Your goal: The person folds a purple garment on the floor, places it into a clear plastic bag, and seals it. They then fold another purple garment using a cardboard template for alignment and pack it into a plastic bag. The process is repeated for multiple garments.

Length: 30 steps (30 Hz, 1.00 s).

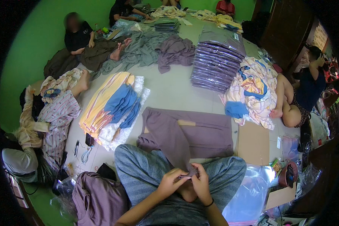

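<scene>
A mauve garment (211, 132) lies spread on the floor in front of my crossed legs, with a strip of brown cardboard (186, 122) showing at its middle. One part of it is drawn toward me over my shin. My left hand (171, 183) and my right hand (200, 184) meet above my lap, both closed on the near end of that cloth. The fingers pinch a small bunched bit of it between them. Which part of the garment this end is, I cannot tell.
Tall stack of bagged mauve garments (216, 60) stands beyond. Yellow and blue clothes (109, 101) lie left, a patterned cloth heap (252, 90) right. Cardboard sheet (253, 145) and clear plastic bags (248, 192) are by my right knee; mauve clothing (98, 199) by my left. Several people sit around.
</scene>
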{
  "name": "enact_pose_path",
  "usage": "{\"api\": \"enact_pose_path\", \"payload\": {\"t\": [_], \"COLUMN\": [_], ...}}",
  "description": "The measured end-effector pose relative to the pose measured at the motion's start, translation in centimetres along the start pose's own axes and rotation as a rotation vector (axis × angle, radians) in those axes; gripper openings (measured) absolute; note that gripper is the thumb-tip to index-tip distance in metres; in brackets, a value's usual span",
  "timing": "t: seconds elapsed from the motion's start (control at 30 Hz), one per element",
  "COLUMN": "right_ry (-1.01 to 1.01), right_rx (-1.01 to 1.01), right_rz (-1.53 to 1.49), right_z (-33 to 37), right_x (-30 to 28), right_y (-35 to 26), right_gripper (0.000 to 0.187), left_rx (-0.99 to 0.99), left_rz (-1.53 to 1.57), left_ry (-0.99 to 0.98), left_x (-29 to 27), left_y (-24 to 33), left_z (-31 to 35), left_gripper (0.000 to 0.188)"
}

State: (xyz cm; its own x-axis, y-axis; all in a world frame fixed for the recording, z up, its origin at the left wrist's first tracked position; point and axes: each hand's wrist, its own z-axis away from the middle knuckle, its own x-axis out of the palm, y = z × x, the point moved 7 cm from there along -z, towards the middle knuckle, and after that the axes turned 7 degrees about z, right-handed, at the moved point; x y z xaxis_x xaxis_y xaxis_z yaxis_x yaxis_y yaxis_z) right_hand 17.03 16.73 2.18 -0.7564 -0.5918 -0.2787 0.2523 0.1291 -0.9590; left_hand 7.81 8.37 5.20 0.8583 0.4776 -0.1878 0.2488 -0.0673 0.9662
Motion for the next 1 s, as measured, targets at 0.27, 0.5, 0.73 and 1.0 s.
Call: {"api": "enact_pose_path", "payload": {"t": [0.27,0.5,0.73,1.0], "right_ry": [-0.073,-0.100,0.036,-0.151], "right_rx": [-0.006,0.039,0.014,0.605], "right_rz": [0.020,-0.175,0.260,-0.916], "right_z": [-0.7,-0.5,0.3,1.6], "right_x": [-1.7,-1.9,-2.9,-0.2], "right_y": [-0.9,0.2,0.8,6.1], "right_gripper": [0.022,0.013,0.018,0.017], "left_rx": [0.096,0.046,0.144,0.224], "left_rz": [-0.140,-0.085,-0.169,-0.367], "left_ry": [0.087,0.137,0.100,-0.002], "left_x": [-2.6,-2.2,-1.2,-0.6], "left_y": [1.6,1.9,2.5,3.3], "left_z": [0.0,0.8,1.2,2.0], "left_gripper": [0.012,0.009,0.012,0.011]}}
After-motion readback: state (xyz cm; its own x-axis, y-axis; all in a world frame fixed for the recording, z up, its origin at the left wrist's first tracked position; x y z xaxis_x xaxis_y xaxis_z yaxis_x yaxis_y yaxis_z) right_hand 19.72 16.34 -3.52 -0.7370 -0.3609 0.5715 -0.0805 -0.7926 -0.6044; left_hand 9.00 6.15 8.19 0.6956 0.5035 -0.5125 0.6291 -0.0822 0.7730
